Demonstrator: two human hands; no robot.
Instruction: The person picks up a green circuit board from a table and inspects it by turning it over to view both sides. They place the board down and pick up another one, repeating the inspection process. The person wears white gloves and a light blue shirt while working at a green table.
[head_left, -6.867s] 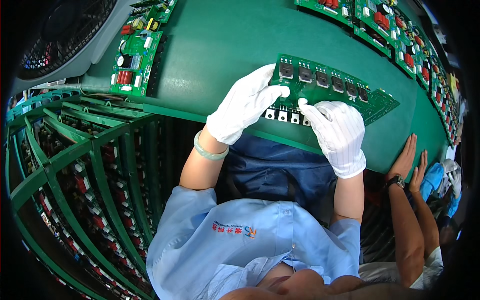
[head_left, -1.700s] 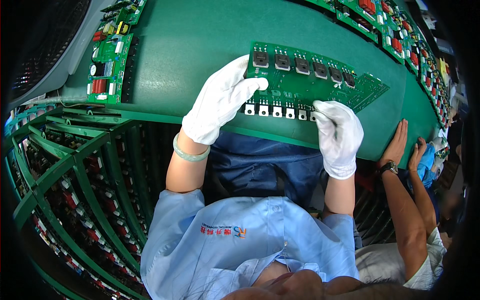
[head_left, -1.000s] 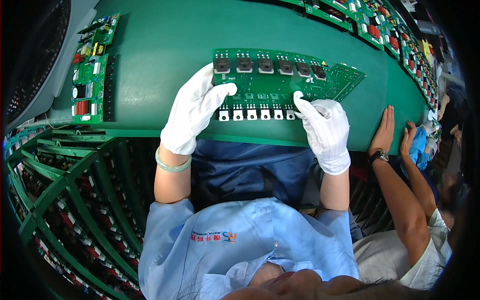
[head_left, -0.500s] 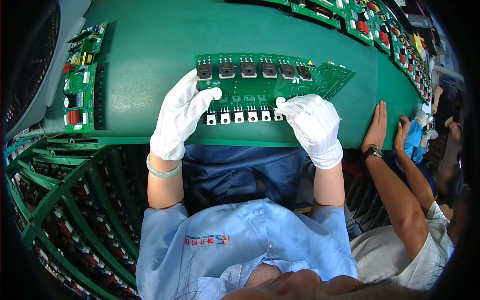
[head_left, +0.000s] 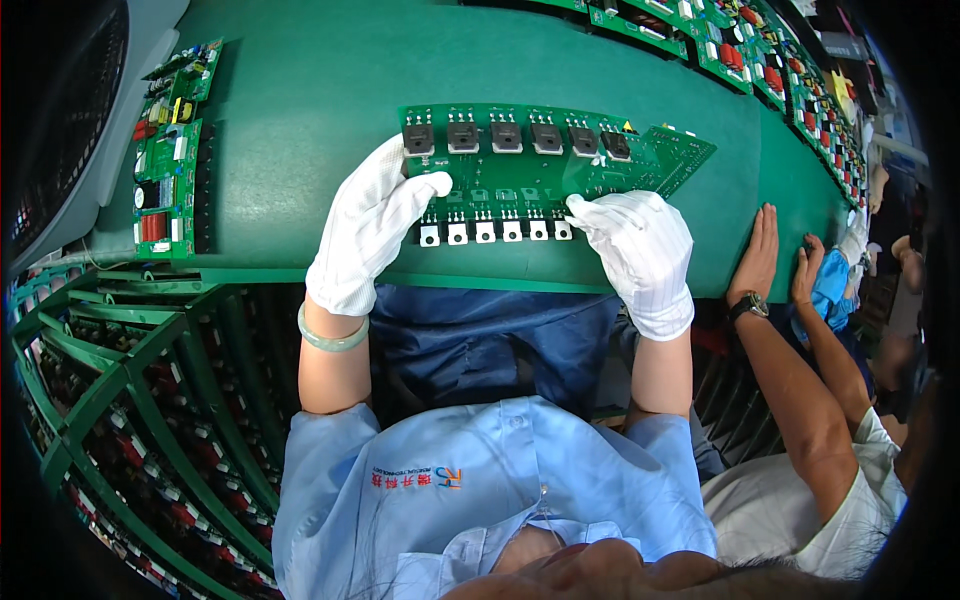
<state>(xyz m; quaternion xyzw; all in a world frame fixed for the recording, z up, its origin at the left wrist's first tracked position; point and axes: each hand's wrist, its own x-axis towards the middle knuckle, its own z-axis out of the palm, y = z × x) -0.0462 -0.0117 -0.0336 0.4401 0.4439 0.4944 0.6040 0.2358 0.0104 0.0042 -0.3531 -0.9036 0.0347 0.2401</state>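
Note:
Between my two white-gloved hands is a green circuit board [head_left: 530, 175], held over the table in front of me. Several black transistors [head_left: 506, 137] stand in a row along its far edge, and several metal-tabbed transistors [head_left: 485, 231] stick out along its near edge. My left hand [head_left: 368, 222] is closed on the board's left end, its thumb over the upper face. My right hand [head_left: 635, 250] pinches the near right part, thumb and fingertips pressed together at the end of the tabbed row. The fingers beneath the board are hidden.
Populated circuit boards [head_left: 168, 190] lie at the table's left, beside a grey-framed fan-like object [head_left: 130, 130]. More boards [head_left: 735, 50] line the far right edge. A green rack [head_left: 130, 370] holding boards stands below left. A co-worker's hands [head_left: 757, 255] rest at the green table's [head_left: 330, 60] right edge.
The board and both hands have shifted slightly right in the picture, and the surroundings shift a little too. My grip on the board looks the same.

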